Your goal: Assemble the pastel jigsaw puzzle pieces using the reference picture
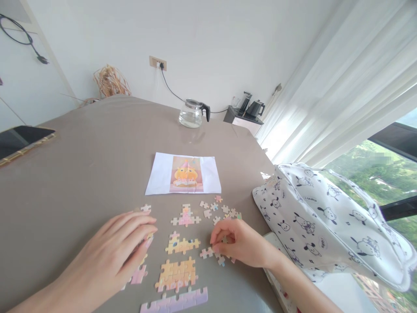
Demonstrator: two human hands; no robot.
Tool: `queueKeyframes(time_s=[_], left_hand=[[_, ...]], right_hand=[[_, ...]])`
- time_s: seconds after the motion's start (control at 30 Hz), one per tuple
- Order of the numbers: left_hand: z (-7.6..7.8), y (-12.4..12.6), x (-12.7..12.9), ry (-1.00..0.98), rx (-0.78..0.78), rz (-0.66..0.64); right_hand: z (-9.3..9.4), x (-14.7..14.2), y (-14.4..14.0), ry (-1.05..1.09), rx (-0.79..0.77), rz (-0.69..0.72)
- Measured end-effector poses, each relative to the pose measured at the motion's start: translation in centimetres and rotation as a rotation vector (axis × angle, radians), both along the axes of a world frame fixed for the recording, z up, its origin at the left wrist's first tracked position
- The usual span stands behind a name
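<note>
Pastel puzzle pieces [182,245] lie spread on the grey-brown tabletop [81,174], some already joined into small clusters between the two hands. The right hand [239,243] has its grip curled nearly closed, fingertips pinched on a small loose piece [224,239] at the right edge of the spread; more single pieces lie just beside and under those fingers. The left hand [114,256] rests flat with its grip open, fingers stretched out over pieces at the left of the spread, holding nothing that can be seen; a pink piece [139,274] pokes out from under it. A purple strip of joined pieces [176,301] lies nearest the person, and orange clusters sit above it. Beyond the pieces lies a folded paper sheet [184,174] printed with the picture. A white patterned bag [325,221] crowds the right edge, close to the right wrist. A glass pot [191,114] stands at the far edge, and a dark tablet [19,139] lies at far left
</note>
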State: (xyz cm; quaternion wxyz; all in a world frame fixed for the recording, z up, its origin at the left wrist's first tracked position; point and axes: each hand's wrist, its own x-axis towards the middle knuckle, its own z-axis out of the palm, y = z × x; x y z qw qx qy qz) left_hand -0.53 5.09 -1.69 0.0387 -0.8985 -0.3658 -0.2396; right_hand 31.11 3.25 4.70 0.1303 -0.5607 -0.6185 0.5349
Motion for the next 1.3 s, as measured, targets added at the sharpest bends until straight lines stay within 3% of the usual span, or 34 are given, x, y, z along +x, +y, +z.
queueKeyframes(time_s=[0.37,0.6,1.03,1.2,1.3], left_hand=[[0.0,-0.1,-0.1,-0.019,0.011,-0.014],[-0.1,-0.4,0.3,-0.049,-0.083,0.030],[-0.3,0.1,0.0,0.016,-0.030,0.060],[0.1,0.1,-0.2,0.131,0.153,0.005],[1.1,0.1,-0.6,0.152,0.148,0.017]], right_hand=[[0.6,0.7,0.5,-0.009,-0.033,0.001],[1.1,0.8,0.6,-0.131,0.044,0.011],[1.9,0.4,0.1,-0.303,0.195,0.003],[2.1,-0.5,-0.7,-0.468,0.384,0.055],[2.5,-0.9,-1.5,-0.551,0.561,0.128]])
